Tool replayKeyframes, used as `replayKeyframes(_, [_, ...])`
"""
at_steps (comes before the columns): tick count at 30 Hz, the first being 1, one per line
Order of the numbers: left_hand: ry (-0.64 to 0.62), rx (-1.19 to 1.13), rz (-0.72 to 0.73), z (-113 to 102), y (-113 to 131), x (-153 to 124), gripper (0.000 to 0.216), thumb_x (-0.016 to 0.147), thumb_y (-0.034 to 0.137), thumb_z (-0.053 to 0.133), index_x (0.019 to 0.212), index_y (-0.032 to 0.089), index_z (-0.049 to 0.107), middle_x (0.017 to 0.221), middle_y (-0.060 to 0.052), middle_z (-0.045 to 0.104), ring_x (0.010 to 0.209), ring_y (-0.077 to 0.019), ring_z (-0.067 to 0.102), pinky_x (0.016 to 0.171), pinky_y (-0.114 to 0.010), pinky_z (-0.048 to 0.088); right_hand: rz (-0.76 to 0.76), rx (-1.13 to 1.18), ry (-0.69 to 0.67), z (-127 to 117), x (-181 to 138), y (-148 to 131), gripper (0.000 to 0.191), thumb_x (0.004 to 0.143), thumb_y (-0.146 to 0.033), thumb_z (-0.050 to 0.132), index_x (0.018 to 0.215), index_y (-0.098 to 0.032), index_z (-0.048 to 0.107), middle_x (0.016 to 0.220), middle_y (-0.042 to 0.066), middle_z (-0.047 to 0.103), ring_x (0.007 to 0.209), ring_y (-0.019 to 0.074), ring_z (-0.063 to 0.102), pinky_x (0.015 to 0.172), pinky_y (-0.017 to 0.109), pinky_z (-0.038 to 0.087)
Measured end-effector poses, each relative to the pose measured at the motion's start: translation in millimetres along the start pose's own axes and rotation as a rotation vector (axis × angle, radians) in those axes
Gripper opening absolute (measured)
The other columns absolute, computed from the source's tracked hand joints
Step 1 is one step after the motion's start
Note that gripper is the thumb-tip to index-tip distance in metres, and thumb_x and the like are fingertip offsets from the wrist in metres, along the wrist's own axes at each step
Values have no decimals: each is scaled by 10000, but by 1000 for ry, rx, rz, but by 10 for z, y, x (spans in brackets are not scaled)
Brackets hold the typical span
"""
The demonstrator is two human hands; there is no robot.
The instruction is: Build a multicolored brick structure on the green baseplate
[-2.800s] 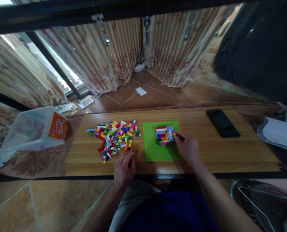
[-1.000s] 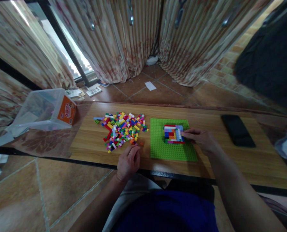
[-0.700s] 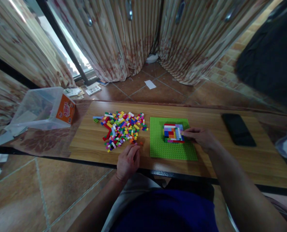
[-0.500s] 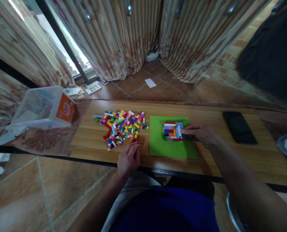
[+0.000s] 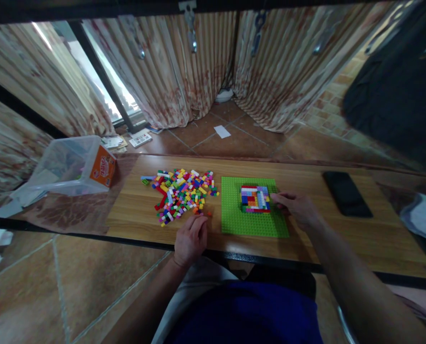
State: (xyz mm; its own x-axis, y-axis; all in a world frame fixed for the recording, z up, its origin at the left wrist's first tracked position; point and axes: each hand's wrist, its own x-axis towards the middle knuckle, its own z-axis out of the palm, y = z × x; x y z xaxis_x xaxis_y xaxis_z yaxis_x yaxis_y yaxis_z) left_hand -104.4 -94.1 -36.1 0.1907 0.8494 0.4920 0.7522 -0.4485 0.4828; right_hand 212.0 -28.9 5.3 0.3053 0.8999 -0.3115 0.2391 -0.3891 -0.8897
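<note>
On the green baseplate (image 5: 252, 226) sits a low, square build of multicoloured toy bricks (image 5: 255, 199), with red, white, blue, orange and lilac pieces showing. My right hand (image 5: 296, 207) is at its right side, over the baseplate's edge, thumb and index finger pinched together. Whether a small brick is between those fingertips I cannot make out. My left hand (image 5: 191, 240) rests at the table's front edge with its fingers curled in, and what they may hold is hidden. Just beyond its knuckles lie a few orange bricks (image 5: 197, 210), at the near edge of a loose brick pile (image 5: 186, 191).
A black phone (image 5: 346, 193) lies on the wooden table (image 5: 127, 205) at the right. Left of the table stands a clear plastic box (image 5: 68, 165) with an orange label. Patterned curtains (image 5: 198, 71) hang beyond, and papers (image 5: 222, 131) lie on the tiled floor.
My right hand has drawn back slightly to the right from the brick build. My left hand keeps its curled pose. The whole view has tilted up a little.
</note>
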Motion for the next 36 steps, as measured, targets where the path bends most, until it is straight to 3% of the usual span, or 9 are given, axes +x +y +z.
replayKeyframes(4, [-8,-4,-9,1,2,-7,170,910,136,519,1040,180,619,1024,-92,696,990,-188,679,875,-312,577,-41,215,172,38,-135,110,351,554,-512,773,632,-198,637,613,3,625,511,114,516,471,248,404])
replayKeyframes(9, [-10,-10,-15,-7,29,-8,172,915,136,513,1042,183,618,1026,-90,699,993,-184,677,864,-305,581,-212,159,291,249,-501,-3,251,679,-444,735,696,-203,664,648,1,635,602,138,567,568,263,446])
replayKeyframes(11, [-9,-19,-24,-3,34,-12,172,917,138,512,1046,183,617,1025,-88,699,996,-182,676,866,-303,581,-280,55,242,391,-680,-80,227,723,-432,713,744,-207,685,727,20,681,684,167,615,637,284,475])
replayKeyframes(17, [17,-44,-48,25,16,-47,185,918,133,502,1068,180,601,1039,-98,689,1004,-178,672,863,-299,584,-619,-266,-140,997,-985,-130,178,890,-311,544,874,-221,697,867,43,697,758,169,632,708,298,487])
replayKeyframes(20, [18,-38,-60,23,13,-62,208,904,120,501,1084,182,588,1044,-100,685,1003,-185,668,857,-310,587,-718,-393,-179,1299,-946,-101,180,902,-247,510,941,-221,684,915,58,695,848,190,634,765,312,482])
replayKeyframes(24, [-1,-34,-61,-2,17,-55,212,899,125,500,1083,188,584,1048,-101,679,990,-190,669,852,-314,588,-774,-628,-116,1551,-830,-107,179,901,-213,489,916,-210,667,912,84,672,871,222,603,765,333,458])
replayKeyframes(29, [0,-29,-19,-15,15,-32,215,891,113,504,1077,181,587,1014,-94,680,969,-184,671,836,-301,588,-775,-740,-100,1618,-783,-136,228,920,-205,455,779,-206,634,844,83,638,826,216,584,723,320,436])
replayKeyframes(36, [20,-26,-18,-1,15,-23,171,913,134,508,1044,187,605,999,-86,682,953,-174,679,833,-284,585,-578,-352,-130,1288,-902,-120,160,886,-268,525,850,-222,674,845,31,712,753,174,645,709,298,478])
